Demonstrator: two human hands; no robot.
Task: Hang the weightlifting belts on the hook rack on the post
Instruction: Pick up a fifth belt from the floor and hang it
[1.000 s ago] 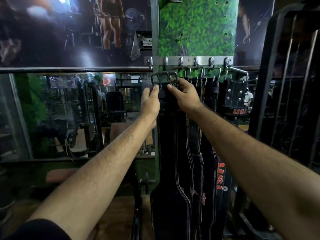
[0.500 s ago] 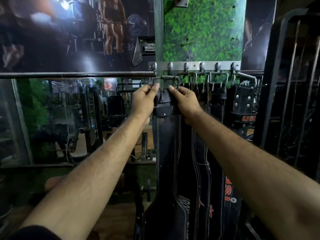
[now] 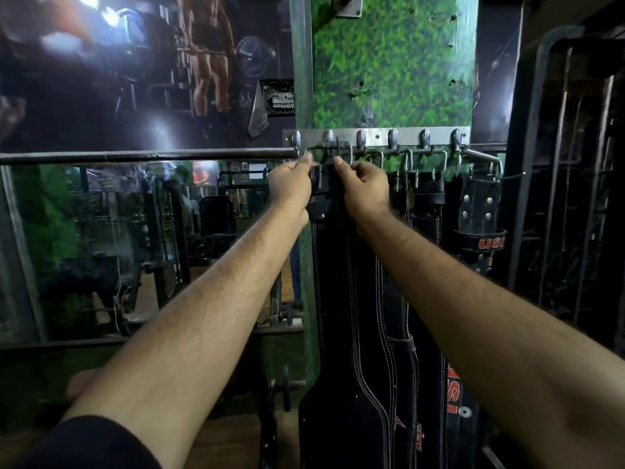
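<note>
Black belt (image 3: pixel 341 299) buckle pinched between both hands' fingers (image 3: pixel 306 159).

We see a post (image 3: pixel 389 69) covered in a mottled green grass print, and a silver-grey hook rack (image 3: pixel 375 138) across it. The nearest weightlifting belt (image 3: pixel 341 333) is black with pale stitching lines (white, it seems, in the dim light). A farther belt (image 3: pixel 482 228) is black with silver studs and orange-red lettering.
</note>
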